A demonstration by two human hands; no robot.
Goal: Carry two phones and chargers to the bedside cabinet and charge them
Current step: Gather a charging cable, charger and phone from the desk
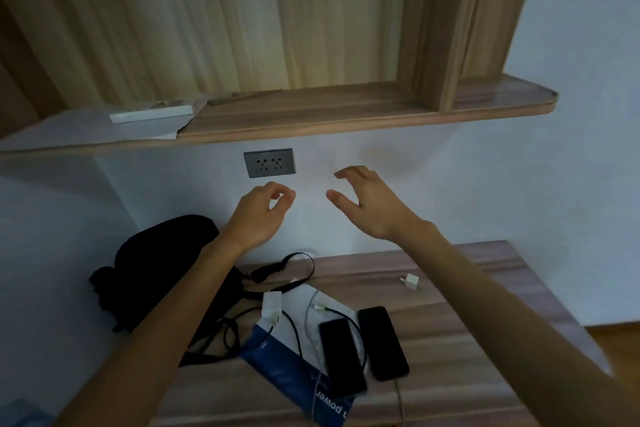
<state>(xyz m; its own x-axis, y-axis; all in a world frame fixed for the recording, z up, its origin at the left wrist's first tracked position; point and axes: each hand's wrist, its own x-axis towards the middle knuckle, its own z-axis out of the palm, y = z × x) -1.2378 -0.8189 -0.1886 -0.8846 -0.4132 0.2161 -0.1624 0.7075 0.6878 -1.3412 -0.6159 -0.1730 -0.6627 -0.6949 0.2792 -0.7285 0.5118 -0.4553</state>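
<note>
Phones [381, 343] flat on cabinet [485, 305]; left hand [258, 215], right hand [367, 204] raised, apparently empty.

Wooden shelf [311, 114] runs across the wall, right end rounded. On its left part: pale sheet [86, 130], with a flat white box [152, 113] lying on it. Beige curtain [207, 17] hangs behind the shelf, in vertical folds. Wooden upright [446, 28] rises from the shelf at right.

Black bag [156, 263] slumped against the pale wall [571, 149], lower left. Thin black strap loop [304, 263] beside it. Blue-and-white printed sheet [277, 367] lies flat; the word "power" reads upside down. Wood floor [616, 340] at far right.
</note>
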